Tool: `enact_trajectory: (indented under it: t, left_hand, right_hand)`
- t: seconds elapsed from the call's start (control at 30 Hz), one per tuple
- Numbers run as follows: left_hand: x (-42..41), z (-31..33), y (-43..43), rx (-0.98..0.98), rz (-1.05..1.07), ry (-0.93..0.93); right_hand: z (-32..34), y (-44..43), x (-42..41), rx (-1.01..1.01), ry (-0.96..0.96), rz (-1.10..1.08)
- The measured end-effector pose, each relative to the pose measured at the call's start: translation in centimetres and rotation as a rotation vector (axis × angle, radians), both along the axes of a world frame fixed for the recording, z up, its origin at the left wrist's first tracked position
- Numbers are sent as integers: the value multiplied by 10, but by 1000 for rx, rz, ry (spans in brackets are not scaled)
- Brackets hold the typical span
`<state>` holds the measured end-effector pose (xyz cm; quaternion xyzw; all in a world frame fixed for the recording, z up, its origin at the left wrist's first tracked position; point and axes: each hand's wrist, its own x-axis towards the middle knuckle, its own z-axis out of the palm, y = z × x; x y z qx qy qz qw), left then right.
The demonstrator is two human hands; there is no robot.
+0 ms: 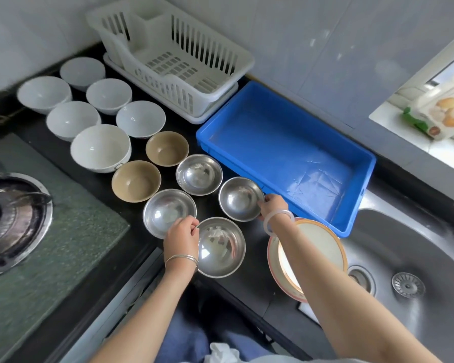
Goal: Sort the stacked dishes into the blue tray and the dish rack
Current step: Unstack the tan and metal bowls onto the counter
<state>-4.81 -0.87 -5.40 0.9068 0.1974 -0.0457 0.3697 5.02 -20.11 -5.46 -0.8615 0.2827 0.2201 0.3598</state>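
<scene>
Six round white bowls [71,106] sit far left on the black surface [210,208], near ten o'clock. Next come two brown bowls [152,166], then four shiny round metal bowls, all spread out, none stacked.

The left hand [182,236] pinches the rim of the nearest metal bowl [220,247], at six o'clock. Its fingers are curled shut on that rim. The right hand [271,205] is closed on the rim of the right metal bowl [240,199], at about four o'clock.

The white plastic dish rack [173,56] waits at twelve o'clock, with nothing in it. The blue plastic tray [286,155] lies at two o'clock, also with nothing in it, just beside the right hand. A stack of white plates with orange rims [320,247] sits under the right arm.

I think the step is lifting these two bowls. A good way is to hold each rim tight, lift straight up, keep them level, and not bump the bowls beside them.
</scene>
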Motion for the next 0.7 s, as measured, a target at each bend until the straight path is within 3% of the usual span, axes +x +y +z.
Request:
enact_trajectory:
  t: [0.33,0.47,0.6,0.7]
  left_hand:
    - [5,3,-2,-40,-29,-1]
    - [10,12,-7,-10,-83,22]
    - [24,28,-31,-64,-186,-11]
    - [32,37,-64,-123,-328,33]
  right_hand:
    - [12,2,-4,115,-1,21]
    - [30,-10,-15,-35,-121,125]
    - [49,-44,-45,-216,-332,6]
    - [51,-82,-77,-388,-366,-38]
